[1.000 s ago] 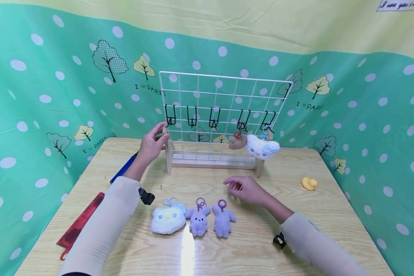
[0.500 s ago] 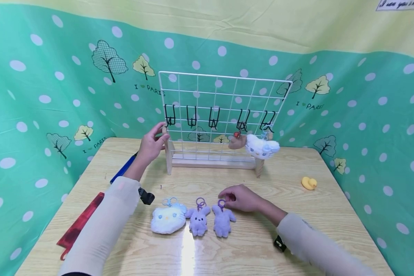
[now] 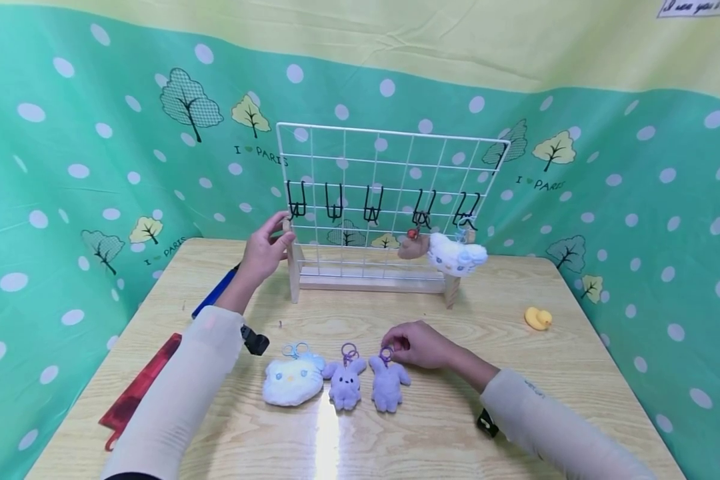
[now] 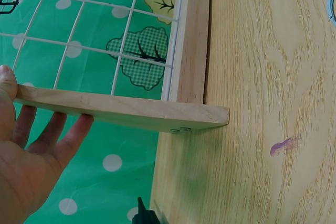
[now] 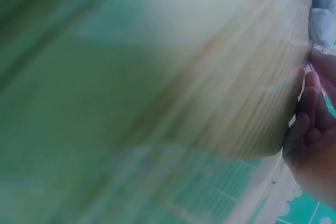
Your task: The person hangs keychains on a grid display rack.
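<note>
In the head view my left hand (image 3: 267,248) holds the left wooden post (image 3: 293,273) of a white wire grid rack (image 3: 372,259). The left wrist view has the thumb on one side of that post (image 4: 126,107) and the fingers on the other. Low on the table, my right hand (image 3: 425,344) pinches the purple ring (image 3: 387,352) of a lilac plush rabbit keychain (image 3: 387,388), which lies face down. A second rabbit keychain (image 3: 345,387) lies face up beside it, then a white plush cat-head keychain (image 3: 293,381). The right wrist view is mostly blurred.
Several black hooks (image 3: 372,207) line the grid. A white cat plush (image 3: 456,255) and a brown plush (image 3: 413,247) hang at its right. A yellow toy duck (image 3: 537,319) sits right; a red item (image 3: 141,387) and a blue item (image 3: 216,291) lie left.
My right hand has come down and towards me from above the table to the face-down rabbit keychain and now pinches its ring. The left hand has stayed on the post.
</note>
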Demonstrator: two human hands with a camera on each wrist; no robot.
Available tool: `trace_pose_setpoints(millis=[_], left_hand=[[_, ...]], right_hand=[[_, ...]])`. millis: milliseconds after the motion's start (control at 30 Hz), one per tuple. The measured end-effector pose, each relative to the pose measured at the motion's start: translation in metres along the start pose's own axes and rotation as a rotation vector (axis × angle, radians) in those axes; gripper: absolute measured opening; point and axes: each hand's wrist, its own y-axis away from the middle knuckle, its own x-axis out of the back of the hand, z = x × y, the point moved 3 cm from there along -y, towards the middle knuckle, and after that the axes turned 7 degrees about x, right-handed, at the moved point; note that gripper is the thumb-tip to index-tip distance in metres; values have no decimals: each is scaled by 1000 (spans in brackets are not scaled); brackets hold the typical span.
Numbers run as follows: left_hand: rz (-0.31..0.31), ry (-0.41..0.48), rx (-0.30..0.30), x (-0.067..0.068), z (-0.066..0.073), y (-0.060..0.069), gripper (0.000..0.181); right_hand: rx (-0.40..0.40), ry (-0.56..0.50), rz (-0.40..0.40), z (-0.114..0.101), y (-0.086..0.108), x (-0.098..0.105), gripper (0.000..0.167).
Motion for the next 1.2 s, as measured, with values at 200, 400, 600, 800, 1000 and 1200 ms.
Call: trace_pose_setpoints(millis=[200,400,600,800,1000,1200], left_hand=[[-5,11,1,-1,2,1,58],[-7,12,1,-1,2,2,57],[-8,18,7,-1,2,1,57],[-10,16,4,-1,2,2,57],[-13,13,6,-1,1,0,57],[-11,11,9,-1,1,0,56]], right_hand=[[-1,25,12,0,0,-1,13],[11,71,32,0,2,0,12],[43,55,50,0,6,3,12],[6,2,-8,2,9,5,13],[5,-56,24,0,13,9,17],[-3,-95,95,-3,15,14,17]])
